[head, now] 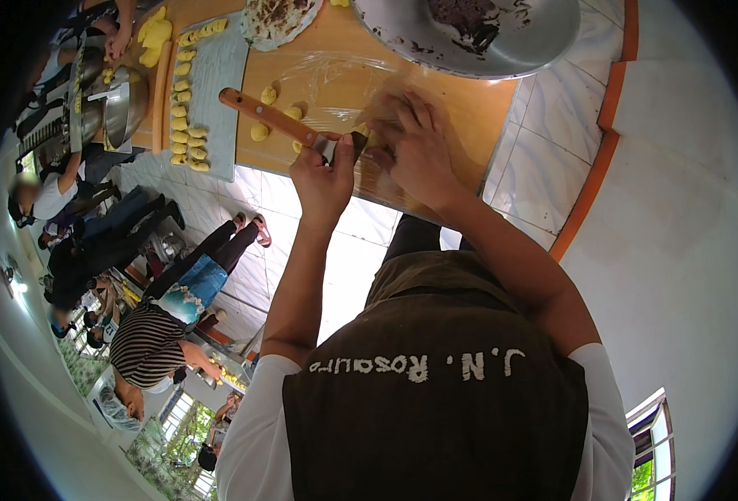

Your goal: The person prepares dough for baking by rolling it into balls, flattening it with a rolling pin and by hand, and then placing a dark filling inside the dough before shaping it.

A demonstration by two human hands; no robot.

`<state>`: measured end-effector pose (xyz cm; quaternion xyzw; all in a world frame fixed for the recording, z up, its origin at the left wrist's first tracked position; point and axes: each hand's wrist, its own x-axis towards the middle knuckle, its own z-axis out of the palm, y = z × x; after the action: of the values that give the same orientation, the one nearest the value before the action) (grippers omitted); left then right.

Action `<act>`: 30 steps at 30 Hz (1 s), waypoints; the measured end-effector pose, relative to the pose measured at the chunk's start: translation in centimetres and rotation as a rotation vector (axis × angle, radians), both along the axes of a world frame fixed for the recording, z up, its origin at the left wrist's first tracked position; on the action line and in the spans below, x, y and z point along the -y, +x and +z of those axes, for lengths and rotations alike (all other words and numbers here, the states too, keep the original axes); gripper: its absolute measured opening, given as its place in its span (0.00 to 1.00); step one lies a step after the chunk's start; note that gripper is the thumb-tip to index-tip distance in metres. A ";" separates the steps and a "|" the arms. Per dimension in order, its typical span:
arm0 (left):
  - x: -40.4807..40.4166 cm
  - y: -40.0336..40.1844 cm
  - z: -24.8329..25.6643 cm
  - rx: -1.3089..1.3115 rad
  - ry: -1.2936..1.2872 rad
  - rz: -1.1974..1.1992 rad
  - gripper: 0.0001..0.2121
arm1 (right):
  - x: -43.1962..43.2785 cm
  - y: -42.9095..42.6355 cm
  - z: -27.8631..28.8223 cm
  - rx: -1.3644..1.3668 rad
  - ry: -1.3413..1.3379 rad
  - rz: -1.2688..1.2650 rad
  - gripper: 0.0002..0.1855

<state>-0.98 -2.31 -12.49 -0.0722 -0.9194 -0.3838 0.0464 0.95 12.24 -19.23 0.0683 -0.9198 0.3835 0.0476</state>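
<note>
My left hand [322, 178] grips a wooden-handled spatula or knife [268, 116], its handle pointing up and left and a dark filling on its metal blade. Beside it, my right hand [416, 147] has its fingers bent over a small piece of yellow dough [364, 129], partly hidden by the fingers. Transparent plastic film [337, 81] covers the tabletop under both hands. Several yellow dough balls [260, 131] lie left of my left hand. Beyond my hands, a large metal bowl [547, 47] holds dark filling [466, 19].
A metal tray [221, 94] with rows of shaped dough pieces [179, 124] lies left, beside a wooden rolling pin [161, 97] and a dough mass [156, 34]. A filling-smeared plate [281, 22] stands at the back. Another person's hands [117, 45] work at far left; a person in stripes [146, 344] stands lower left.
</note>
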 end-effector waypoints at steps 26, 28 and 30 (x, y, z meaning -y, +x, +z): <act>0.2 1.3 1.4 0.049 -0.032 0.063 0.08 | -0.3 0.0 0.1 -0.011 -0.093 0.001 0.23; -0.2 1.0 1.5 0.031 0.020 0.096 0.08 | -0.5 0.1 -0.2 -0.019 -0.106 0.003 0.24; -0.6 0.9 1.6 0.043 0.057 0.101 0.08 | -0.7 0.2 -0.5 -0.037 -0.095 0.019 0.24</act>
<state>-0.03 -1.66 -10.89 -0.0158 -0.9114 -0.4084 0.0480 1.14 12.90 -19.68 0.0817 -0.8988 0.4258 0.0640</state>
